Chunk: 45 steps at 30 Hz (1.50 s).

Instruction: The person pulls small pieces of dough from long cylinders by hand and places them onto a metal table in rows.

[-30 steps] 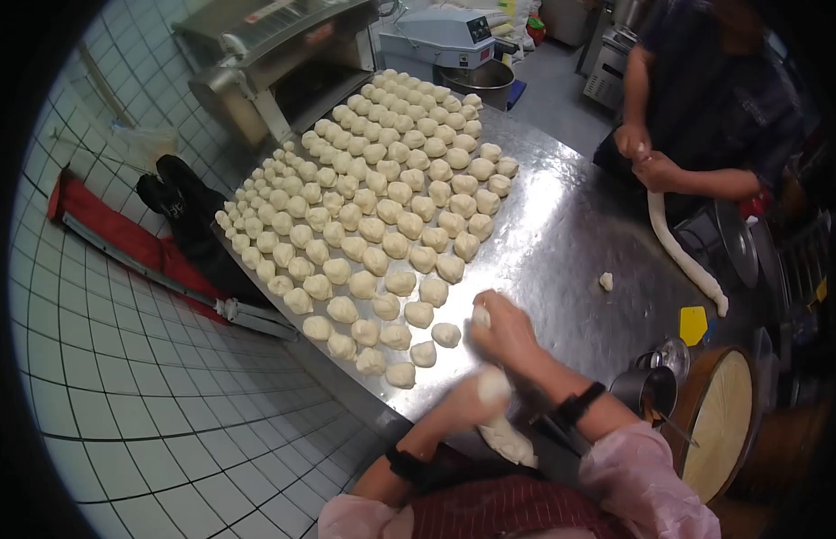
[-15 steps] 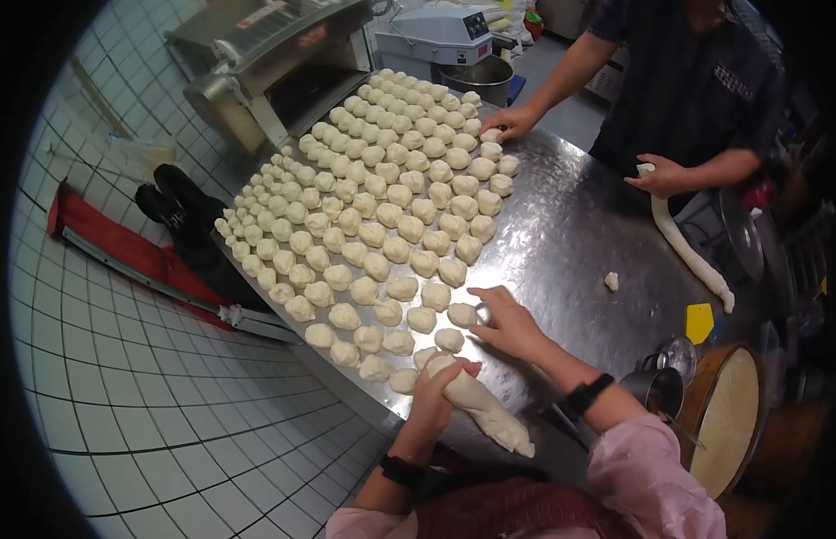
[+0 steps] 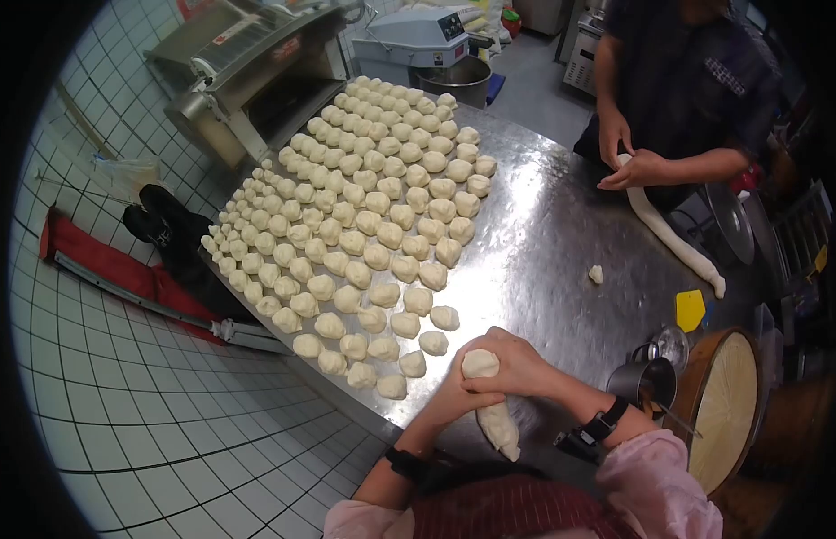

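Note:
A thick dough roll [image 3: 497,429] runs from my two hands back toward my body, its tapered end hanging near the table's front edge. My left hand [image 3: 456,395] is wrapped round the roll from the left. From the right, my right hand [image 3: 515,364] closes over the upper end, where a rounded knob of dough [image 3: 480,364] bulges out between the hands. The fingers overlap, so part of the roll is hidden. Just left of my hands lie the nearest dough pieces [image 3: 412,364] of a large array of rows.
Across the steel table [image 3: 544,260], a co-worker's hands [image 3: 629,166] grip a long dough rope [image 3: 674,238]. A small dough scrap [image 3: 596,274], a yellow scraper [image 3: 691,310], a metal pot [image 3: 642,382] and a round wooden-rimmed container [image 3: 728,413] stand to the right. A steel machine [image 3: 256,76] borders the back left.
My right hand has come back from the dough rows to the roll's upper end, meeting my left hand. The co-worker's far hand has moved from the rows to the rope.

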### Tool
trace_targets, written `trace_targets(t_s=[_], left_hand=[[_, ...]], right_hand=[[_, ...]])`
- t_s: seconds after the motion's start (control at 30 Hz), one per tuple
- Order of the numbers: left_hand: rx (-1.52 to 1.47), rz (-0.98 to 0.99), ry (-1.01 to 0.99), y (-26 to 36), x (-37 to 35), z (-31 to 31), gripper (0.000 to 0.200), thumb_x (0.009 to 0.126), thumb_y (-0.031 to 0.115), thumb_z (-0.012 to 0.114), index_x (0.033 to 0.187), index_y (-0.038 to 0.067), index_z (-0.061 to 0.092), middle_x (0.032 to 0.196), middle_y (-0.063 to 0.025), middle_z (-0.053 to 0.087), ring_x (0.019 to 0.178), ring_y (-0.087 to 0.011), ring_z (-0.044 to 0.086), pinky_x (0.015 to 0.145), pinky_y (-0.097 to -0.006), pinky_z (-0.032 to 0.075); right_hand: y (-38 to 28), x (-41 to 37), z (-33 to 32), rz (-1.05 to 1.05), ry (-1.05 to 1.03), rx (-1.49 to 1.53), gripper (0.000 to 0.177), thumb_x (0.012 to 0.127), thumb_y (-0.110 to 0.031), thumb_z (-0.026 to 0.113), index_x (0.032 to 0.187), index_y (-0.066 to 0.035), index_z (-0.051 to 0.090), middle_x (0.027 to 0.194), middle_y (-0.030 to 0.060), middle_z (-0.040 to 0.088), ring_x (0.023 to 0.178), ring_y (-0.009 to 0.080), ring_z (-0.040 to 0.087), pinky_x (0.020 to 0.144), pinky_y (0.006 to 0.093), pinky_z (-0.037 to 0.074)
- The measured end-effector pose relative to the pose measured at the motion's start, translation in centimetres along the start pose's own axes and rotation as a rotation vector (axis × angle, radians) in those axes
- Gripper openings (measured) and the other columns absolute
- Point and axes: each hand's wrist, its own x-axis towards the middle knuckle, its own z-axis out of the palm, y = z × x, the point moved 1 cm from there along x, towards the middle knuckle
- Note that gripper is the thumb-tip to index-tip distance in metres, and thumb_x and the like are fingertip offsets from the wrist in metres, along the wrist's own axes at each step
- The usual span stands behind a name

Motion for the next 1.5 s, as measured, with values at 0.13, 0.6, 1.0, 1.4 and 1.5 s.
trace_targets(t_s=[0.13, 0.6, 1.0, 1.4, 1.5], left_hand=[[0.076, 0.117, 0.024, 0.1, 0.7, -0.2, 0.082, 0.072, 0.015, 0.079, 0.138, 0.004, 0.031, 0.131, -0.0086, 0.043, 0.121, -0.0181, 0.044, 0.100, -0.0337, 0.041], [-0.180, -0.135, 0.057, 2.7, -0.8, -0.8, 0.021, 0.084, 0.006, 0.063, 0.102, 0.003, 0.053, 0.082, -0.0095, 0.064, 0.082, -0.0181, 0.064, 0.076, -0.0333, 0.052], [-0.550, -0.080, 0.352, 2.0, -0.2, -0.8, 0.053, 0.086, 0.009, 0.062, 0.133, 0.001, 0.038, 0.125, -0.0157, 0.048, 0.114, -0.0247, 0.053, 0.093, -0.0371, 0.047], [-0.043, -0.057, -0.116, 0.1, 0.9, 0.2, 0.063, 0.077, 0.008, 0.072, 0.132, 0.003, 0.041, 0.125, -0.0081, 0.050, 0.112, -0.0161, 0.052, 0.091, -0.0310, 0.046], [0.044, -0.049, -0.094, 0.4, 1.8, 0.8, 0.044, 0.078, 0.007, 0.070, 0.118, 0.001, 0.052, 0.106, -0.0052, 0.059, 0.100, -0.0132, 0.058, 0.084, -0.0286, 0.049]], right_hand=[[-1.5, -0.7, 0.5, -0.107, 0.195, 0.021, 0.041, 0.070, -0.027, 0.070, 0.108, -0.013, 0.062, 0.094, 0.0137, 0.060, 0.091, 0.0326, 0.062, 0.079, 0.0388, 0.050], [4.7, 8.6, -0.4, -0.128, 0.392, -0.055, 0.043, 0.077, -0.016, 0.068, 0.118, -0.012, 0.054, 0.111, 0.0169, 0.050, 0.097, 0.0387, 0.058, 0.084, 0.0421, 0.049], [4.1, 1.7, -1.1, 0.146, 0.043, 0.131, 0.065, 0.074, -0.030, 0.074, 0.131, -0.012, 0.048, 0.110, 0.0158, 0.055, 0.090, 0.0284, 0.062, 0.081, 0.0382, 0.050], [0.3, -0.7, -0.4, 0.002, 0.131, 0.025, 0.041, 0.071, -0.033, 0.073, 0.103, -0.011, 0.061, 0.099, 0.0116, 0.059, 0.091, 0.0298, 0.061, 0.080, 0.0381, 0.049], [-0.2, -0.5, -0.5, -0.052, 0.197, 0.031, 0.036, 0.073, -0.029, 0.069, 0.101, -0.010, 0.059, 0.098, 0.0130, 0.059, 0.089, 0.0312, 0.062, 0.078, 0.0387, 0.050]])
